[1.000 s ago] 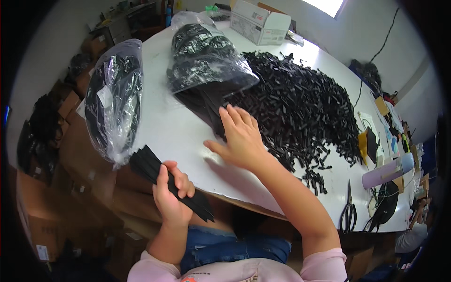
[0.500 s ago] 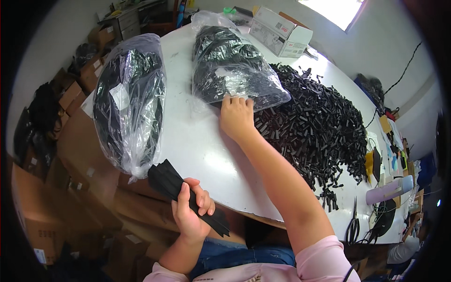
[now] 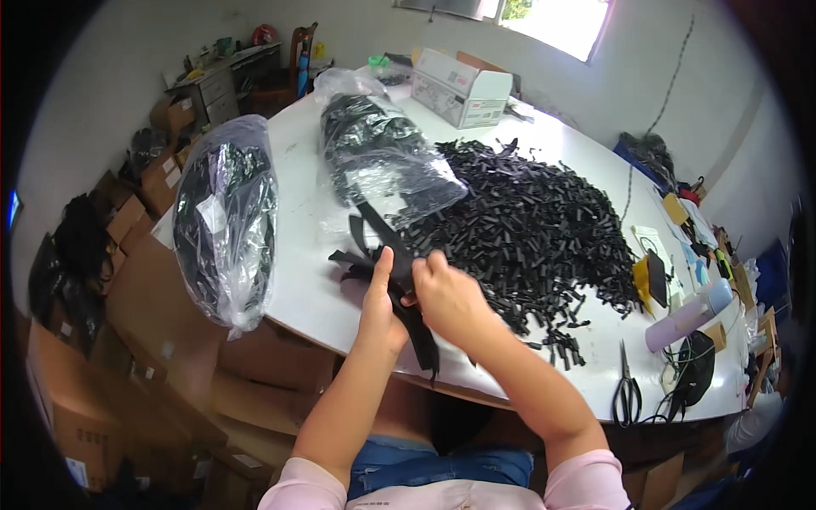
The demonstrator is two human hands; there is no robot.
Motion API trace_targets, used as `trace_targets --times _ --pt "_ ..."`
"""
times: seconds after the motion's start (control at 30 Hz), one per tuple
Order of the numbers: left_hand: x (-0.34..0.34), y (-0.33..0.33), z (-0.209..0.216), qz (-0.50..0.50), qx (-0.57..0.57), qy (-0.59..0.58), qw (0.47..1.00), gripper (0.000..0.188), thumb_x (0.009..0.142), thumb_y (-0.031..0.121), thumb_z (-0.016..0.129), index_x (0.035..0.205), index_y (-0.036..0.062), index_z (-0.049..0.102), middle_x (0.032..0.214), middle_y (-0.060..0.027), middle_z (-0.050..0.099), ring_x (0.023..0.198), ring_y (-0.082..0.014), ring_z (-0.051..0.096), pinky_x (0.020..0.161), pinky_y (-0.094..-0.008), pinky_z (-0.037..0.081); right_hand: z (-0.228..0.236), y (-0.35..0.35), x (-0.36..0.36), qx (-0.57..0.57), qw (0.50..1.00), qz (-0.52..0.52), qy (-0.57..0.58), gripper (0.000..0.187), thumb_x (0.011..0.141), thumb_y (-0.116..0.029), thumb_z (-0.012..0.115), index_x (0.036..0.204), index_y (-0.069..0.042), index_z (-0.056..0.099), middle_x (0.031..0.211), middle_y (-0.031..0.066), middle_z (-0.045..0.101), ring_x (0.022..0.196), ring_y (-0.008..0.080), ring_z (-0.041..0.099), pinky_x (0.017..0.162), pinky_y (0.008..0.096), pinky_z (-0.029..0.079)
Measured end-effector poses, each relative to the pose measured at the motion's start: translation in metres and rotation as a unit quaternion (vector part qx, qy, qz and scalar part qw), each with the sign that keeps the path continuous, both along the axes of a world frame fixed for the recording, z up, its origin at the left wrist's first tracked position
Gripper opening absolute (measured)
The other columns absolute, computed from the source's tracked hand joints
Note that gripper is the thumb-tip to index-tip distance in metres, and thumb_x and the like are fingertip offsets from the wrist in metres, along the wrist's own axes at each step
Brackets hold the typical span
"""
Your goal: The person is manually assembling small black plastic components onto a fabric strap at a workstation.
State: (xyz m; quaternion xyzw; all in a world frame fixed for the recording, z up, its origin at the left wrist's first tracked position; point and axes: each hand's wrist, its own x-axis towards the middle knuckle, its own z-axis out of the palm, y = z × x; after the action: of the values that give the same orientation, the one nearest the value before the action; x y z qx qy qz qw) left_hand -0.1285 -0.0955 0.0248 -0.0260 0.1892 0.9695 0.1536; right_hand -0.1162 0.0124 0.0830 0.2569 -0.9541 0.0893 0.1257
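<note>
A bundle of flat black strips point(image 3: 422, 342) is gripped in my left hand point(image 3: 380, 308), its loose ends fanned out above the fingers and hanging below. Close against it, my right hand point(image 3: 453, 302) is closed on the same strips, its fingertips partly hidden. Beyond my hands lies a clear plastic bag point(image 3: 384, 153) filled with black material, its near end loose. To the right spreads a large pile of short black pieces point(image 3: 544, 229). A second clear bag point(image 3: 228, 229), knotted at its near end and full of black material, lies at the left.
The white table point(image 3: 297, 289) carries a white cardboard box point(image 3: 459, 89) at the far side. At the right are black scissors point(image 3: 627, 395), a pale purple bottle point(image 3: 688, 316) and a yellow-and-black item point(image 3: 650, 279). Brown cartons point(image 3: 93, 416) crowd the floor at left.
My right hand has left the clear bag and come back to the strips. My left hand has raised the bundle up and right over the table. The head view has shifted.
</note>
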Motion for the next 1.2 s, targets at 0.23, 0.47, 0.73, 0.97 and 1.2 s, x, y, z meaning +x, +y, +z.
trace_targets --times 0.23,0.47,0.73,0.97,1.2 --pt "0.023 0.065 0.012 0.038 -0.03 -0.072 0.996 0.014 0.079 0.011 0.05 0.09 0.0027 0.053 0.074 -0.0073 0.055 0.069 -0.0159 0.054 0.066 -0.0275 0.046 -0.014 0.063 0.07 -0.012 0.995 -0.025 0.096 0.049 0.064 -0.003 0.054 0.111 0.001 0.039 0.086 0.0123 0.046 0.072 0.025 0.055 0.054 0.0314 0.047" --pt "0.036 0.105 0.019 0.052 -0.014 -0.084 0.995 0.014 0.081 0.013 0.046 0.092 0.0051 0.05 0.072 -0.0045 0.051 0.067 -0.0175 0.05 0.07 -0.0362 0.045 -0.029 0.127 0.116 -0.216 0.967 -0.137 0.002 0.07 0.058 0.0 0.053 0.123 -0.002 0.026 0.08 0.0204 0.053 0.061 0.035 0.054 0.053 0.0394 0.044" --pt "0.025 0.108 0.005 0.099 -0.02 -0.079 0.992 0.012 0.084 0.014 0.044 0.09 0.0054 0.05 0.068 -0.0028 0.051 0.065 -0.019 0.049 0.067 -0.0356 0.044 -0.014 0.167 0.154 -0.168 0.96 -0.209 -0.081 0.049 0.065 -0.003 0.048 0.113 -0.002 0.039 0.063 0.0189 0.054 0.061 0.0342 0.054 0.057 0.0405 0.043" --pt "0.037 0.119 -0.001 0.022 -0.076 -0.051 0.996 0.014 0.084 0.017 0.044 0.09 0.0048 0.049 0.062 -0.0005 0.045 0.06 -0.0132 0.045 0.064 -0.0313 0.044 0.066 0.189 0.151 -0.244 0.959 -0.13 0.054 0.033 0.067 -0.005 0.051 0.099 -0.007 0.049 0.065 0.0155 0.055 0.062 0.0329 0.055 0.055 0.0395 0.043" --pt "0.078 0.142 -0.005 -0.097 -0.034 -0.001 0.995 0.035 0.08 0.042 0.048 0.093 0.0095 0.049 0.062 0.0011 0.048 0.058 -0.0142 0.048 0.063 -0.0304 0.045 0.101 0.146 0.085 -0.246 0.946 -0.183 0.109 0.022 0.072 -0.008 0.05 0.093 -0.007 0.049 0.059 0.015 0.054 0.059 0.0341 0.055 0.054 0.0395 0.043"
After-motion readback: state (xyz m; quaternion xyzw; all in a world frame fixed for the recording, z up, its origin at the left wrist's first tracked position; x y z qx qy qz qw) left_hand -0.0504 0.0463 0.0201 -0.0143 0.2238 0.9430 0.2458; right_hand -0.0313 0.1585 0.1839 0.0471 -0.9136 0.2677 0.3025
